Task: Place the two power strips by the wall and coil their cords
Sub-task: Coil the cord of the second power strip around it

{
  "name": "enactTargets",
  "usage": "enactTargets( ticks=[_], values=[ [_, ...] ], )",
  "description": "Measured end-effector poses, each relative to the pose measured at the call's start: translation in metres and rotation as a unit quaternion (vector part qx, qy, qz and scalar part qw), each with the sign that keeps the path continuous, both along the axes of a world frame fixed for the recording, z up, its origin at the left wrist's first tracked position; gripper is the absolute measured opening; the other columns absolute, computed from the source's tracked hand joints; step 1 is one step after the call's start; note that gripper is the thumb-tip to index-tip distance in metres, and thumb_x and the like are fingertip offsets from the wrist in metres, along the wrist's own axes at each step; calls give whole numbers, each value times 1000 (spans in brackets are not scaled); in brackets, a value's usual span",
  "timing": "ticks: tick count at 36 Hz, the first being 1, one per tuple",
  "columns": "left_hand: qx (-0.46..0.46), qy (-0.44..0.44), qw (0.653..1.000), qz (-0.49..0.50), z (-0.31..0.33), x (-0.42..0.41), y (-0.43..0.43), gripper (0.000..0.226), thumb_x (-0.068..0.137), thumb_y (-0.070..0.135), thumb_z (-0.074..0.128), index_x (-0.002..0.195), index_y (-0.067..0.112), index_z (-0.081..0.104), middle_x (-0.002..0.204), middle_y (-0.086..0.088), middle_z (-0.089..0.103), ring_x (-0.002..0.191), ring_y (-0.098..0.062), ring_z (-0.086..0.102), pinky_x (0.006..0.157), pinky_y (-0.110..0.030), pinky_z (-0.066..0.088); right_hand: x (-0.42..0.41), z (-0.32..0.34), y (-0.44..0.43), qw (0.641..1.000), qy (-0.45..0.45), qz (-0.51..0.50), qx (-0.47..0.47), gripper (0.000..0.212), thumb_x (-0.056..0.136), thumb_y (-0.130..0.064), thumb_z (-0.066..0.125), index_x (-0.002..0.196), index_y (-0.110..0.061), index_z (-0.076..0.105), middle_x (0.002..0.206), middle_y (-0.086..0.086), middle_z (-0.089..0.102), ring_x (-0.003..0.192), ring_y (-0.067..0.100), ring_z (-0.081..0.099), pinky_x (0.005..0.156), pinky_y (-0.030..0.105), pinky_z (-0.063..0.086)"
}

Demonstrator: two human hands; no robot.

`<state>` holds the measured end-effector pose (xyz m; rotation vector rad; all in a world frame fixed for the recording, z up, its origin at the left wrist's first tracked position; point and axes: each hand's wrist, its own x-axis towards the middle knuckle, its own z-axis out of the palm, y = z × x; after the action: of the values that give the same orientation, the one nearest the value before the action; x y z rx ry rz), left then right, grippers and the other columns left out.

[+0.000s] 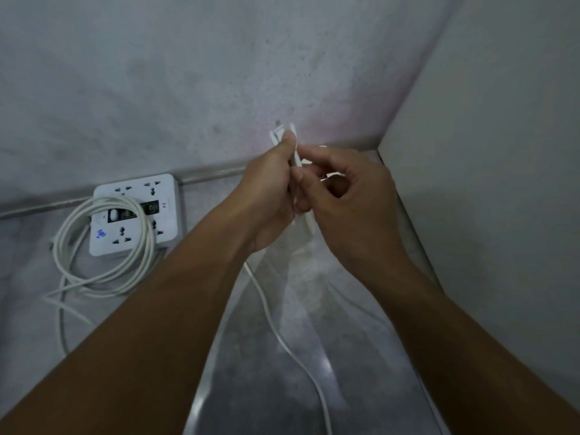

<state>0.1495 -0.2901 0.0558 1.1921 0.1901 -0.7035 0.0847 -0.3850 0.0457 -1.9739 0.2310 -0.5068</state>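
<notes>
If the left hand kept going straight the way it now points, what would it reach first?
Probably the back wall. The left hand points up and away, gripping the second power strip, whose top edge already shows against the wall just above the ledge. The gap is unclear from this single view.

Back wall [188, 73]: grey, rough, mottled with dark specks, faint pinkish tinge near corner | Right wall [502, 120]: smoother, pale grey, meets back wall in a corner | Floor [345, 356]: grey, glossy, possibly polished concrete, streaked with reflected light | Lighting: dim, cool.
</notes>
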Motion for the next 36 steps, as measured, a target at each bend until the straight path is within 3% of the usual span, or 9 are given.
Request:
enactTargets(
  ticks=[3,6,10,13,17,22,29,33,36],
  values=[
    [9,-16,999,30,2,2,-2,45,107,37,34,86,4,57,94,-21,72,95,-40,67,89,-50,47,-5,-1,2,997,2,2,73,14,87,-21,79,99,-16,72,84,1,72,67,17,73,55,27,55],
    [-48,13,996,68,2,9,0,38,107,37,35,84,10,48,74,-8,64,58,-22,67,62,-35,59,-11,-7,6,999,2,-16,48,16,89,-30,77,94,-18,66,78,-1,69,58,17,69,48,31,55],
    [-148,35,985,80,1,20,9,38,108,39,30,81,15,43,53,1,47,44,-15,47,49,-29,51,-21,-28,3,999,33,-3,-14,18,95,-43,64,93,-25,60,75,-4,66,61,13,63,49,24,51],
    [-199,49,977,52,1,27,19,38,108,38,29,81,17,43,45,6,33,34,-9,27,38,-21,32,-29,-48,-7,997,60,46,-36,21,96,-49,52,97,-29,55,73,4,66,59,18,57,46,23,44],
    [-219,52,974,-15,-1,31,36,38,108,36,29,80,17,47,41,7,28,30,-7,21,34,-21,21,-39,-70,-21,989,105,98,-24,10,97,-46,49,100,-37,50,68,12,60,47,9,44,43,14,31],
    [-226,60,972,-39,-4,30,44,36,107,35,31,83,18,52,41,6,31,29,-6,26,34,-20,27,-44,-81,-28,992,84,96,-20,16,98,-38,55,97,-25,64,60,-6,53,48,5,45,48,10,31],
    [-216,57,974,-38,-4,28,40,34,105,37,35,83,19,53,45,8,36,35,-7,35,40,-20,39,-40,-80,-24,992,51,116,-28,18,95,-38,63,96,-22,72,59,0,57,49,8,47,49,18,37],
    [-230,59,970,-58,-7,30,41,36,106,36,36,79,19,51,41,7,30,31,-7,25,35,-21,26,-37,-84,-24,987,70,143,-27,19,98,-37,62,91,-21,69,59,5,57,50,21,52,46,34,44],
    [-231,54,969,-65,-8,31,43,36,105,36,36,76,19,50,40,7,26,31,-8,15,34,-23,16,-38,-88,-24,977,114,180,-18,33,99,-51,50,85,-26,65,60,11,59,54,31,56,51,43,47]
  ],
)
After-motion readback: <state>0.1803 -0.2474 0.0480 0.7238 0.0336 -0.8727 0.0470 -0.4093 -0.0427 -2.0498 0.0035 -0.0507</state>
